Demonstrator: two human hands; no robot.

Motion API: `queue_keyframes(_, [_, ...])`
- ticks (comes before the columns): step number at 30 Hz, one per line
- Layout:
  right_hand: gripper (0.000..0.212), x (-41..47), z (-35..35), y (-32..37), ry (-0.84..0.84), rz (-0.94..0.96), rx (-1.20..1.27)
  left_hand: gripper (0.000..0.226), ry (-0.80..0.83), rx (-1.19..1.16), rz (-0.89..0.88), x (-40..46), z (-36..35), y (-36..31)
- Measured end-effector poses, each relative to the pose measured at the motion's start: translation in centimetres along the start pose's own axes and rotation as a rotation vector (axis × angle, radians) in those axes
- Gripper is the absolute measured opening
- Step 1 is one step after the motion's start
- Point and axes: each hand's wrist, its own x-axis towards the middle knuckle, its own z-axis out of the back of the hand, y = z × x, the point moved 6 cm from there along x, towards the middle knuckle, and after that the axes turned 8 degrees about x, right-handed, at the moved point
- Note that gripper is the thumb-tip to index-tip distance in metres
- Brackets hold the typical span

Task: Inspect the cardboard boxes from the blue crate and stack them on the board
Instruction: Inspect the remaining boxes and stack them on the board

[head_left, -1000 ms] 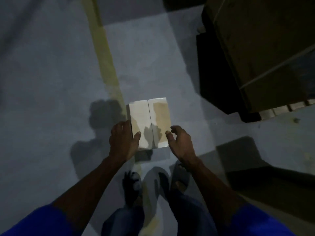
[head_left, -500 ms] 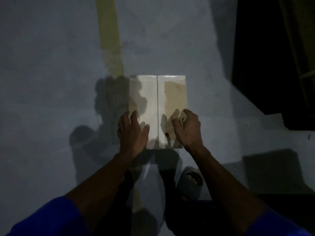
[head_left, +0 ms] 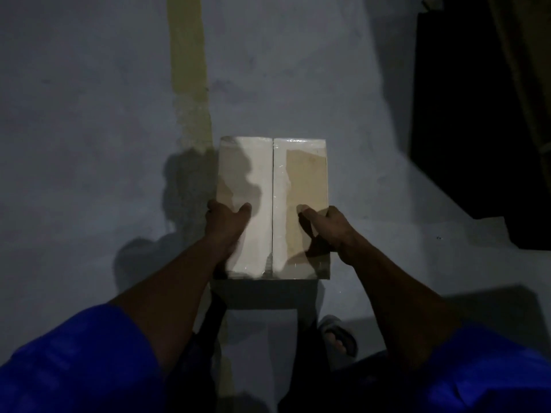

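Head camera, looking straight down in dim light. A rectangular tan cardboard box, its two top flaps sealed with clear glossy tape along the centre seam, is held in front of the person above a grey concrete floor. The box's long axis runs away from the person, toward the top of the view, and the taped seam runs the same way. Its top face points up at the camera. No printing, label or brand can be read on it; glare from the tape washes out much of the left flap.

The left hand grips the box's left edge near the close end, thumb laid on the top face, fingers wrapped out of sight round the side. The right hand grips the right edge likewise, thumb on top.

A faded yellow painted stripe runs along the floor beyond the box. Blue sleeves cover the upper arms. A sandalled foot shows below the box.
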Motion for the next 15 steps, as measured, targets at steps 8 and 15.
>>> queue_keyframes(8, [0.064,-8.1,2.6,4.6,-0.174,0.253,0.253,0.071,-0.179,0.073,-0.305,-9.0,6.4,-7.3])
queue_keyframes(15, [0.050,-22.7,6.1,12.7,-0.247,0.353,0.372,0.091,-0.117,0.197,-0.491,-19.4,16.6,-17.4])
